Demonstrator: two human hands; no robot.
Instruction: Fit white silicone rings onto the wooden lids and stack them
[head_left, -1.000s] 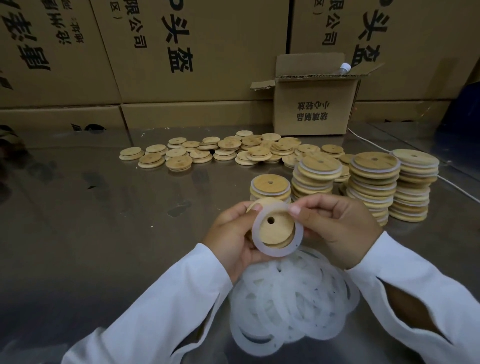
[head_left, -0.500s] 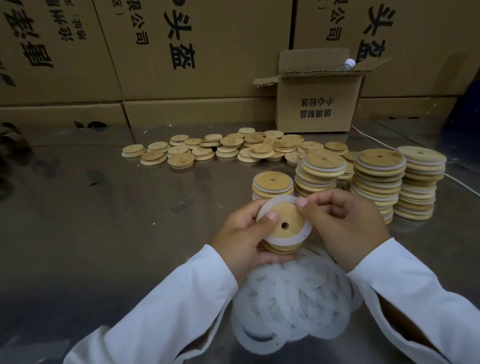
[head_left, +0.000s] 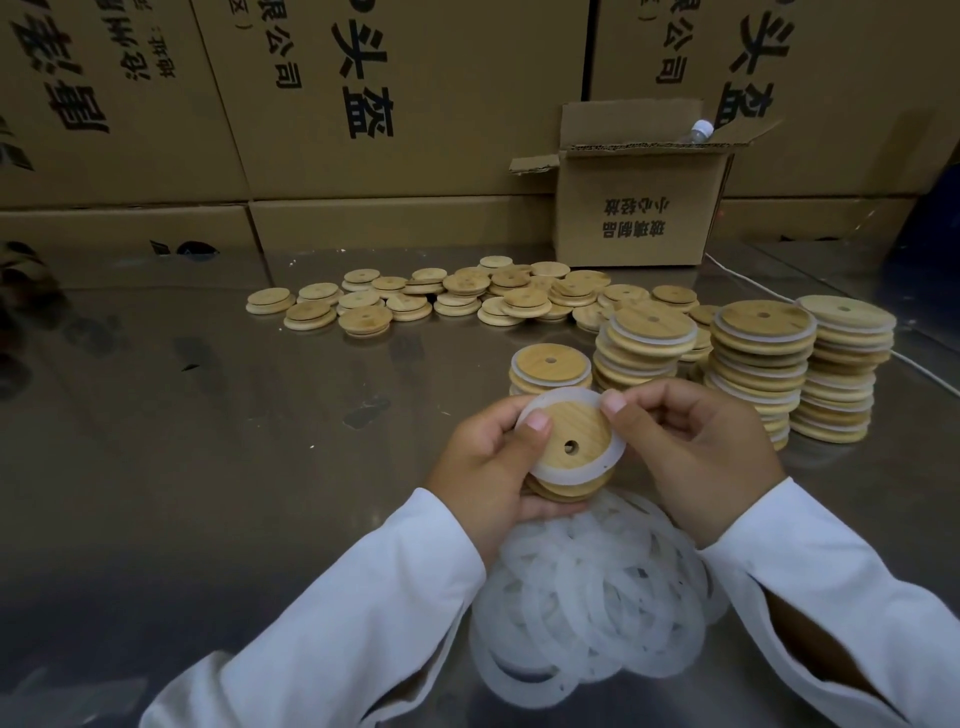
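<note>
Head view: left hand (head_left: 485, 467) cups round wooden lid with small hole (head_left: 569, 431) above table, thumb on top, fingers mostly hidden beneath; right hand (head_left: 691, 452) pinches translucent white silicone ring (head_left: 563, 396) at lid's upper rim; ring encircles lid; more wood underneath, count unclear; loose white ring pile (head_left: 587, 597) partly covered by wrists; short ringed lid stack (head_left: 550, 361) half hidden behind.

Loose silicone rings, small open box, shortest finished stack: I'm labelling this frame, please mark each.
Loose silicone rings (head_left: 571, 571), head view, pile's middle.
Small open box (head_left: 582, 213), head view, front wall.
Shortest finished stack (head_left: 569, 365), head view, top lid's wood.
</note>
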